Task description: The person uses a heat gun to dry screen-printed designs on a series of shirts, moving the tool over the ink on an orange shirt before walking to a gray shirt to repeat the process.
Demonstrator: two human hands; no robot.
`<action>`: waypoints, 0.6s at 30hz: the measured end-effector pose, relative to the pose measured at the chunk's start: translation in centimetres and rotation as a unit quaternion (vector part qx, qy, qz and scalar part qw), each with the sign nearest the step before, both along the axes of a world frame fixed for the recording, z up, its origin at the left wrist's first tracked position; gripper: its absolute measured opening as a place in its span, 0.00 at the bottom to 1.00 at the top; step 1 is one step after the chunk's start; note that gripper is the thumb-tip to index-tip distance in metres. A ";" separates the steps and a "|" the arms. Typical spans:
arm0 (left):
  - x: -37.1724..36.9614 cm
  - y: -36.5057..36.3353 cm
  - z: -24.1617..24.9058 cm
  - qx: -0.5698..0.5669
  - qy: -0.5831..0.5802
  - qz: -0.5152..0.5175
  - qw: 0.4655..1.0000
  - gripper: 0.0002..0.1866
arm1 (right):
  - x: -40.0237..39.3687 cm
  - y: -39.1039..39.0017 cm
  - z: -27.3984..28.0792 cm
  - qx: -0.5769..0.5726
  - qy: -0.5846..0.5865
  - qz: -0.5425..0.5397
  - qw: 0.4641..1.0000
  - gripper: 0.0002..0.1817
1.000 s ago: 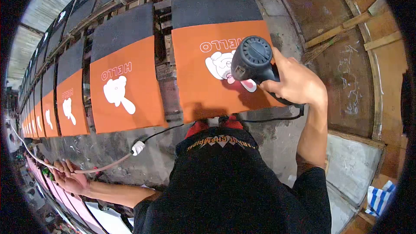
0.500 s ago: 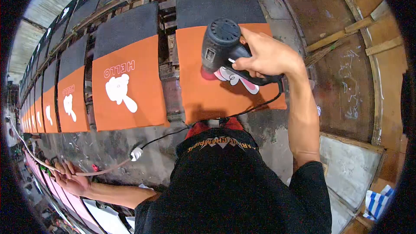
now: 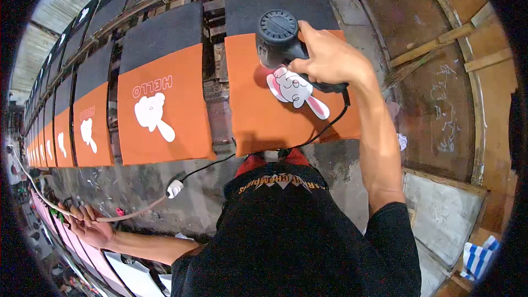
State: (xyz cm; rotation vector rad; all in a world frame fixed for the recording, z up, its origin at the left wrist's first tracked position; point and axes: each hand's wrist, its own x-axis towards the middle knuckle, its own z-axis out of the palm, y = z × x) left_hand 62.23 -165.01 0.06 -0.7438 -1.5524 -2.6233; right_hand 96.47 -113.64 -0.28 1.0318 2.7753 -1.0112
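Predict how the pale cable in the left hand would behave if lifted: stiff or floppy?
The pale cable probably bends easily: it curves smoothly on both sides of the left hand. It may not flop like string, since it looks thicker than the black cord. The white connector at its end would likely come along.

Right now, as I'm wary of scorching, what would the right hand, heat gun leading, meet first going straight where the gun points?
Probably the orange panel, near the white rabbit print; the gap is hard to judge.
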 end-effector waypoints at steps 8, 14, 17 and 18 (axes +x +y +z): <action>1.6 2.6 1.2 -0.017 -0.043 0.098 0.994 0.26 | 5.1 -1.8 -0.6 0.087 0.059 0.033 0.994 0.38; -3.1 -2.1 -0.7 -0.018 0.025 -0.108 0.994 0.28 | 7.7 -3.8 3.5 -0.035 -0.017 0.000 0.999 0.36; -2.5 -1.1 -0.4 -0.013 0.018 -0.087 0.996 0.28 | 10.1 -4.0 2.7 -0.007 -0.005 -0.017 1.000 0.38; -2.3 -0.7 -0.3 -0.014 0.015 -0.075 0.997 0.28 | 10.8 -4.1 2.8 0.006 0.000 -0.031 1.000 0.38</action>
